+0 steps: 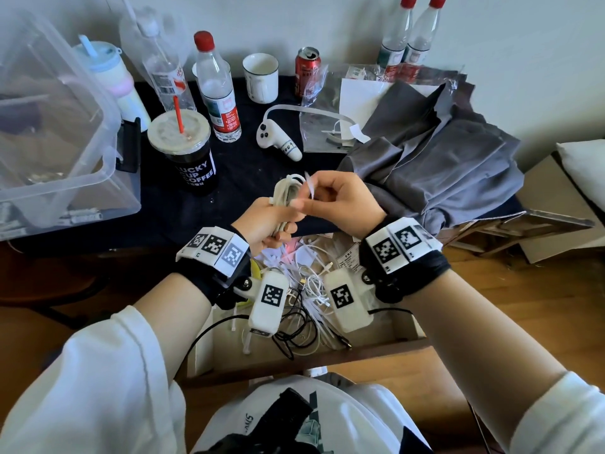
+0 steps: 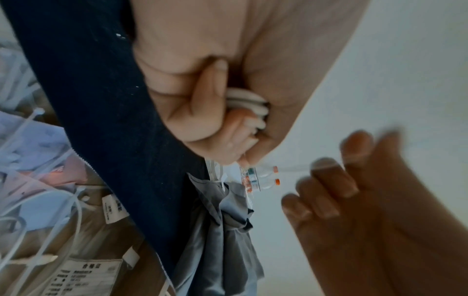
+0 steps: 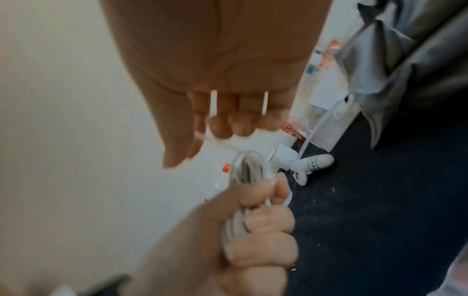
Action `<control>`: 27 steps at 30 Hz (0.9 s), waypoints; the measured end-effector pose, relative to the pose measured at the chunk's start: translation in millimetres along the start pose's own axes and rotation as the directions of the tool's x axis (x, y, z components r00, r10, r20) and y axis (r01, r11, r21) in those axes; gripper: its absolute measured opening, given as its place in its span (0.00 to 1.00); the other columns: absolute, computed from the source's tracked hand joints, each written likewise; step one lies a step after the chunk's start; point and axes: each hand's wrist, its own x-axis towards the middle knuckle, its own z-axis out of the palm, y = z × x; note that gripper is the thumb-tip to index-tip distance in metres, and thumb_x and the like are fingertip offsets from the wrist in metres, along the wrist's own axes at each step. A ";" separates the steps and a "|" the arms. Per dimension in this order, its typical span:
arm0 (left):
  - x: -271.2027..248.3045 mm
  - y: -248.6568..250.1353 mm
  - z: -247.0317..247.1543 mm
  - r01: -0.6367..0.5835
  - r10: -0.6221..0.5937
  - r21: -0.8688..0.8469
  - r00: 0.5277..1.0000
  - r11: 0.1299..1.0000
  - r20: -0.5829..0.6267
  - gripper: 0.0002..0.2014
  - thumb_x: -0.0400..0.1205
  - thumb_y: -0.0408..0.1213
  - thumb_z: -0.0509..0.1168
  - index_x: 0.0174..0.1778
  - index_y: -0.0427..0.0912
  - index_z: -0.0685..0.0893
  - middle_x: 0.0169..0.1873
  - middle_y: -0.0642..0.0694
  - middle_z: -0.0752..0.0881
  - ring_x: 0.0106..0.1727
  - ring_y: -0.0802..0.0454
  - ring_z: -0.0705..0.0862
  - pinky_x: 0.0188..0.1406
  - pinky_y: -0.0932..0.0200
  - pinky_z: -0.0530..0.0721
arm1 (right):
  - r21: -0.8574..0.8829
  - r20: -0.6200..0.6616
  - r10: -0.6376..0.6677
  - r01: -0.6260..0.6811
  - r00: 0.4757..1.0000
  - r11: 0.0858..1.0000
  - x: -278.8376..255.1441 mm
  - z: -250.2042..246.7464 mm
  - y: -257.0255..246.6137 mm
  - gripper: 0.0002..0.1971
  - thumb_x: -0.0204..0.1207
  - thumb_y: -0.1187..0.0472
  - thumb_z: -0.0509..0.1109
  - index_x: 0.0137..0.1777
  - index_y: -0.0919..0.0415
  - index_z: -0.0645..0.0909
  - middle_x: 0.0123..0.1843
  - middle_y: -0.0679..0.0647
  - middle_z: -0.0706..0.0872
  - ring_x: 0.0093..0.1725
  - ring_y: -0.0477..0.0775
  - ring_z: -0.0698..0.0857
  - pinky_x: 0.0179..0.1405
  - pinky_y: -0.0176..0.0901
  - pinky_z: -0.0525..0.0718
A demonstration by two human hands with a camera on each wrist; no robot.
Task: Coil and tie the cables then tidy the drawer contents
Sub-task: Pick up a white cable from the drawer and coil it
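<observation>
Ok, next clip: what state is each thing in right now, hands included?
Left hand: grips the coiled cable.
Coiled cable: bundled, held above the table.
Right hand: pinches a white zip tie.
Zip tie: against the coil; fastened or not, cannot tell.
Drawer: open, loose cables tangled inside.
Red can: upright, opened.
Coffee cup: upright, lidded, straw in.

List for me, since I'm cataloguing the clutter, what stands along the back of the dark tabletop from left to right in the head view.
Clear plastic bin → pastel tumbler → coffee cup with red straw → red-capped water bottle → white mug → red can → two red-capped bottles.
</observation>
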 end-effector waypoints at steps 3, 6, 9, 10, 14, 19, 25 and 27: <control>-0.7 2.2 9.0 -0.006 0.004 0.063 1.000 0.998 0.028 0.11 0.84 0.27 0.55 0.35 0.40 0.71 0.18 0.48 0.69 0.15 0.59 0.65 0.11 0.70 0.55 | -0.316 -0.031 -0.035 0.023 0.999 0.948 5.5 8.5 -0.4 0.10 0.69 0.56 0.78 0.33 0.53 0.78 0.34 0.45 0.75 0.33 0.39 0.75 0.35 0.28 0.70; -1.7 4.5 12.0 0.010 -0.014 0.099 0.999 0.995 0.042 0.12 0.82 0.24 0.55 0.33 0.41 0.71 0.18 0.49 0.69 0.16 0.58 0.65 0.11 0.70 0.56 | -0.399 -0.021 -0.004 -0.004 1.000 0.917 9.5 11.7 -3.7 0.10 0.72 0.52 0.75 0.46 0.57 0.82 0.38 0.44 0.79 0.40 0.46 0.78 0.40 0.35 0.75; -3.2 3.7 12.3 0.036 -0.042 0.140 0.998 0.989 0.042 0.15 0.81 0.24 0.59 0.29 0.41 0.72 0.19 0.48 0.69 0.16 0.58 0.66 0.11 0.70 0.56 | -0.525 0.028 0.094 -0.065 0.995 0.849 16.2 7.4 -6.0 0.12 0.73 0.50 0.73 0.52 0.54 0.85 0.33 0.38 0.77 0.42 0.44 0.79 0.43 0.36 0.74; -3.5 3.2 12.9 0.044 -0.051 0.166 0.998 0.985 0.039 0.15 0.81 0.25 0.60 0.29 0.41 0.71 0.19 0.48 0.69 0.16 0.58 0.66 0.11 0.70 0.56 | -0.566 0.051 0.125 -0.074 0.991 0.821 17.9 6.0 -7.2 0.12 0.73 0.48 0.73 0.52 0.51 0.86 0.34 0.38 0.78 0.44 0.44 0.79 0.44 0.36 0.75; -3.1 4.1 16.3 0.079 -0.084 0.251 0.996 0.965 0.007 0.14 0.81 0.25 0.58 0.29 0.40 0.69 0.22 0.45 0.70 0.15 0.58 0.67 0.13 0.70 0.56 | -0.718 0.071 0.138 -0.045 0.988 0.695 17.9 8.8 -9.9 0.09 0.78 0.47 0.66 0.51 0.46 0.85 0.49 0.47 0.86 0.52 0.51 0.82 0.49 0.44 0.80; -6.0 6.4 14.7 0.069 -0.077 0.155 0.996 0.985 0.043 0.14 0.81 0.24 0.56 0.30 0.40 0.69 0.20 0.46 0.70 0.16 0.58 0.66 0.13 0.70 0.54 | -0.655 0.035 0.045 -0.011 0.998 0.755 12.4 12.6 -3.5 0.08 0.80 0.53 0.62 0.49 0.51 0.83 0.49 0.49 0.85 0.51 0.54 0.82 0.48 0.48 0.79; -7.6 7.7 13.2 0.054 -0.055 0.021 0.996 0.998 0.075 0.11 0.83 0.27 0.58 0.34 0.40 0.75 0.17 0.48 0.71 0.15 0.59 0.65 0.10 0.72 0.54 | -0.336 -0.039 -0.018 0.004 0.999 0.942 8.8 8.6 0.6 0.04 0.70 0.52 0.76 0.39 0.48 0.84 0.36 0.49 0.88 0.38 0.48 0.85 0.45 0.49 0.83; -7.5 7.7 12.0 0.064 -0.058 -0.065 0.994 0.996 0.093 0.08 0.83 0.29 0.58 0.39 0.38 0.78 0.18 0.49 0.71 0.15 0.60 0.64 0.09 0.72 0.54 | -0.154 -0.098 -0.008 -0.007 0.995 0.988 7.6 2.3 0.8 0.10 0.61 0.52 0.80 0.35 0.46 0.80 0.31 0.52 0.87 0.32 0.48 0.84 0.38 0.46 0.83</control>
